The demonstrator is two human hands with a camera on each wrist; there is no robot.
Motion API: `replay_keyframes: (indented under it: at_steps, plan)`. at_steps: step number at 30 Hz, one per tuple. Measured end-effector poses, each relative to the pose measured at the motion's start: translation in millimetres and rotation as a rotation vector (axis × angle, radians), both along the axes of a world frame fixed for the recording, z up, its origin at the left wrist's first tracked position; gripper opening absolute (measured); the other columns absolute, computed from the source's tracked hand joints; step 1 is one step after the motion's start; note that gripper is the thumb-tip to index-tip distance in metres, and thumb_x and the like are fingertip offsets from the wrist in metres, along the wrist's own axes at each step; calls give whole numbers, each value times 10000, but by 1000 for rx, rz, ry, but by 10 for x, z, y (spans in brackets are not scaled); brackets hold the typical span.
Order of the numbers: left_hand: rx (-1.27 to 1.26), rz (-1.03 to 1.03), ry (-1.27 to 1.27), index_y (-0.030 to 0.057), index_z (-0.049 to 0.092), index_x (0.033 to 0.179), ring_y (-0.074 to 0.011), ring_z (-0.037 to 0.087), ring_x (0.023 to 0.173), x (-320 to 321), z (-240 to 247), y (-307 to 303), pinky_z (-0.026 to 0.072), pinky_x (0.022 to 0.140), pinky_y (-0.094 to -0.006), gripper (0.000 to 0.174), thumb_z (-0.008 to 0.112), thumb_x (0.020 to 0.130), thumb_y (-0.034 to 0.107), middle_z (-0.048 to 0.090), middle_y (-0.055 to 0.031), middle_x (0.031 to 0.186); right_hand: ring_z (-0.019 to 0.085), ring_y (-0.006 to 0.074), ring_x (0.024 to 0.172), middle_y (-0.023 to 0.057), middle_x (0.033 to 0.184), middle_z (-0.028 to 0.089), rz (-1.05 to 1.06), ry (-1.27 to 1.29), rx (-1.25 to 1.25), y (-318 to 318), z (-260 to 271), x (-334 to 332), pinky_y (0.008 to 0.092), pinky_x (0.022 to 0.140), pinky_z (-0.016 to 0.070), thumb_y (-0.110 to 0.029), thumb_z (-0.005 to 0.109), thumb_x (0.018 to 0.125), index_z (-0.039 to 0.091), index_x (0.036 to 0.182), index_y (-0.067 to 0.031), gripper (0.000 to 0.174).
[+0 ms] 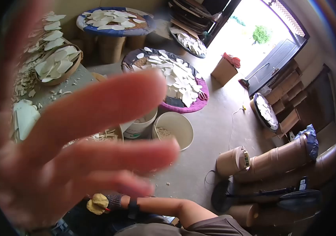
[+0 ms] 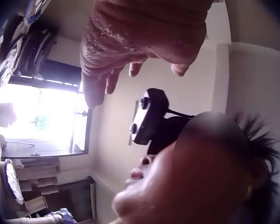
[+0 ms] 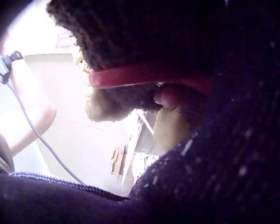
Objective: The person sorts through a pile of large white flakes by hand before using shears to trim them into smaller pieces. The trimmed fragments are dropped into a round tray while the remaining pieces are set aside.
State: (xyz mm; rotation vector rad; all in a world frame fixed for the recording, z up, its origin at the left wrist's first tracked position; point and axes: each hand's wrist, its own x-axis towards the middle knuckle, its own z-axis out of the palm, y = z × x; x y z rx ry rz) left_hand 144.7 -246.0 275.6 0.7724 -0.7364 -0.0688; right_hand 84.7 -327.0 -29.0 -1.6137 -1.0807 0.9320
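Note:
My bare left hand [image 1: 77,145] is raised close in front of the head camera, its fingers spread and blurred. In the left wrist view the same hand [image 2: 144,37], dusted with white flakes, hangs beside the black head-worn camera [image 2: 149,116] with nothing in its fingers. Low near my lap, my right hand [image 1: 98,203] wears a yellow glove with a grey knit cuff. In the right wrist view its gloved fingers curl round the red handle [image 3: 130,77] of what looks like scissors. Most of that tool is hidden by the glove and shadow.
White flat pieces fill a purple-edged round basket [image 1: 203,92], a blue-rimmed one [image 1: 83,26] and a bowl [image 1: 79,61] on the left table. Behind my left fingers stands a white bucket [image 1: 185,126]. Brown drums [image 1: 270,161] and a fan [image 1: 300,198] are at right.

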Motion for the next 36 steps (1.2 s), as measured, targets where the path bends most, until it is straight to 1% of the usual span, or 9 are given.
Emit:
replay_keyframes:
  at_steps: [2, 5, 10, 13, 17, 21, 24, 29, 36]
  plan:
    - [14, -10, 23, 57, 282, 1417, -390, 434, 1242, 11, -13, -39, 390, 1015, -424, 666, 452, 930, 479, 274, -232, 1448, 610, 356, 835, 150, 845, 639, -42, 96, -77, 54, -29, -45, 387, 716, 487, -362, 622, 800, 608, 938, -91, 304]
    - [29, -25, 43, 55, 290, 1411, -390, 439, 1238, -20, -24, -78, 392, 1013, -424, 658, 451, 931, 475, 286, -232, 1439, 613, 355, 843, 155, 858, 645, 59, -55, -140, 35, 80, 14, 393, 718, 486, -389, 602, 820, 613, 933, -88, 321]
    - [41, -29, 73, 50, 304, 1401, -389, 445, 1231, -8, -68, -154, 396, 1009, -424, 644, 451, 933, 468, 306, -232, 1424, 615, 357, 844, 158, 860, 646, 19, -1, -76, 48, -34, -46, 393, 721, 487, -375, 601, 818, 615, 932, -87, 309]
    - [58, -18, 91, 47, 313, 1395, -389, 449, 1226, -36, -109, -192, 398, 1007, -424, 636, 450, 935, 464, 318, -233, 1415, 640, 284, 879, 132, 942, 659, 33, -46, -150, 56, 3, -25, 375, 766, 502, -354, 678, 777, 604, 1042, -79, 389]
    - [58, -12, 125, 43, 324, 1386, -388, 455, 1221, -33, -187, -223, 401, 1004, -424, 625, 450, 936, 459, 334, -233, 1403, 613, 359, 799, 160, 809, 635, 79, -131, 46, -51, 559, 108, 385, 680, 489, -372, 597, 830, 614, 891, -72, 306]
    - [61, -14, 134, 39, 335, 1378, -388, 460, 1215, -57, -271, -251, 404, 1001, -424, 615, 449, 938, 453, 350, -233, 1391, 615, 356, 760, 157, 775, 631, -23, -41, 88, -56, 630, 72, 374, 651, 489, -347, 625, 815, 611, 854, -69, 281]
    - [74, -17, 137, 37, 343, 1372, -388, 465, 1211, -56, -325, -262, 406, 998, -424, 608, 449, 939, 449, 363, -234, 1382, 616, 355, 759, 158, 780, 633, -117, 7, 98, -54, 560, 35, 375, 646, 489, -339, 639, 801, 610, 852, -72, 273]
    - [102, -9, 162, 32, 357, 1362, -387, 471, 1204, -26, -363, -248, 410, 995, -424, 595, 448, 941, 442, 383, -234, 1367, 620, 355, 782, 160, 807, 639, 33, -26, 129, -57, 510, 117, 379, 656, 494, -352, 643, 791, 613, 868, -78, 286]
    - [124, 8, 186, 25, 376, 1348, -386, 481, 1194, -4, -373, -245, 415, 990, -424, 578, 448, 944, 433, 411, -235, 1346, 620, 359, 810, 154, 820, 641, 18, -76, 105, -50, 429, 84, 387, 685, 497, -337, 671, 765, 616, 902, -89, 289]
